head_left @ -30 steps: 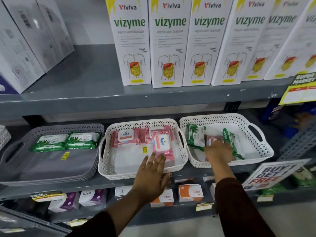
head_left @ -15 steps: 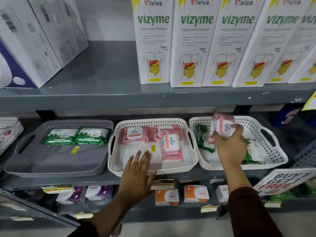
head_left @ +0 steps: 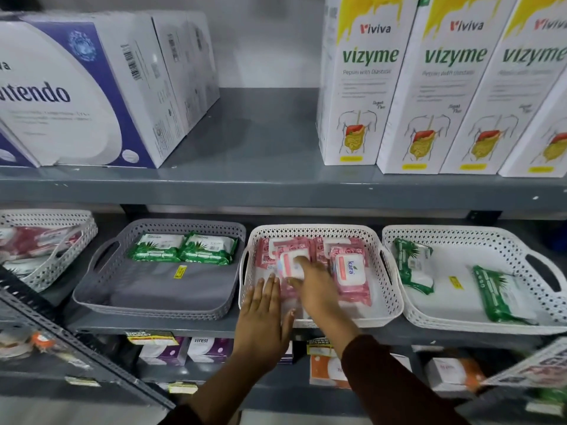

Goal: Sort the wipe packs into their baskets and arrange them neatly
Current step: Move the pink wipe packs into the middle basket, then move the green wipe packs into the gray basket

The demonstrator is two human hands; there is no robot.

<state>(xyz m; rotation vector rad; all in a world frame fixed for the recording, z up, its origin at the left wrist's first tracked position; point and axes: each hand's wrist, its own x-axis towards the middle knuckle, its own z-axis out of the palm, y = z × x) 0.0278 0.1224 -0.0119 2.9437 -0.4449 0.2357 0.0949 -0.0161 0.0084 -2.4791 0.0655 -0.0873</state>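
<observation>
While my left hand (head_left: 260, 317) lies flat and released on the middle basket (head_left: 387, 305) rim, my right hand (head_left: 313, 286) grasps a pink pack (head_left: 291, 265) at frame centre.

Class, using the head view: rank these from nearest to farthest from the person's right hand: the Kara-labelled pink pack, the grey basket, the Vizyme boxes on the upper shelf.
Measured from the right hand:
1. Kara-labelled pink pack, just to its right in the same white basket.
2. Grey basket, one basket over on the left.
3. Vizyme boxes, up on the shelf above, to the right.
</observation>
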